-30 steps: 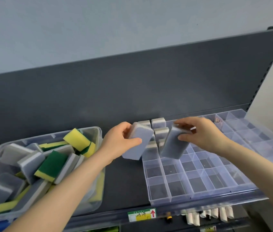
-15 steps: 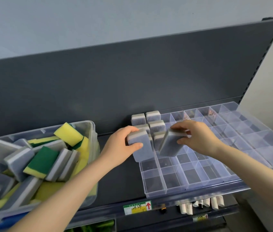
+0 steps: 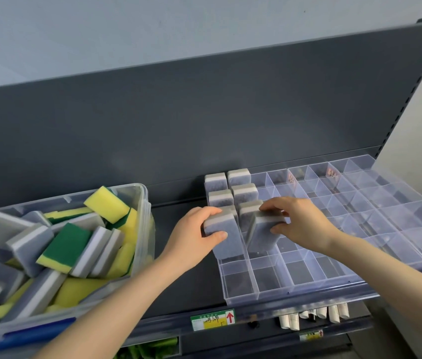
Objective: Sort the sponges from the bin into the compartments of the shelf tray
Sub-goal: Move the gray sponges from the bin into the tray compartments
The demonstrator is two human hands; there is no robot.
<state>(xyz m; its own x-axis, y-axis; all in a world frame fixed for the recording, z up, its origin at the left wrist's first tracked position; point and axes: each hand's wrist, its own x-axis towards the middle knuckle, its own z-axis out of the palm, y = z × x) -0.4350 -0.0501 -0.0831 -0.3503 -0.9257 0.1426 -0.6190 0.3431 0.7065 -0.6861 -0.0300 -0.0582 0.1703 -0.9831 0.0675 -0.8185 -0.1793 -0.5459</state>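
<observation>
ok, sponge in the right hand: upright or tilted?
Tilted. The grey sponge leans top-right, lower end in the tray, right hand pinching its top; sponges behind stand upright.

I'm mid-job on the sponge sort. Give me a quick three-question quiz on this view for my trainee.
1. True or false: the left hand and the right hand each hold a yellow sponge.
2. Where are the yellow sponges? A: in the bin. B: in the tray. C: on the floor.
3. Fill in: the standing sponges in the tray are all ___ in colour.

Key:
1. False. Each holds a grey sponge.
2. A.
3. Grey.
</observation>
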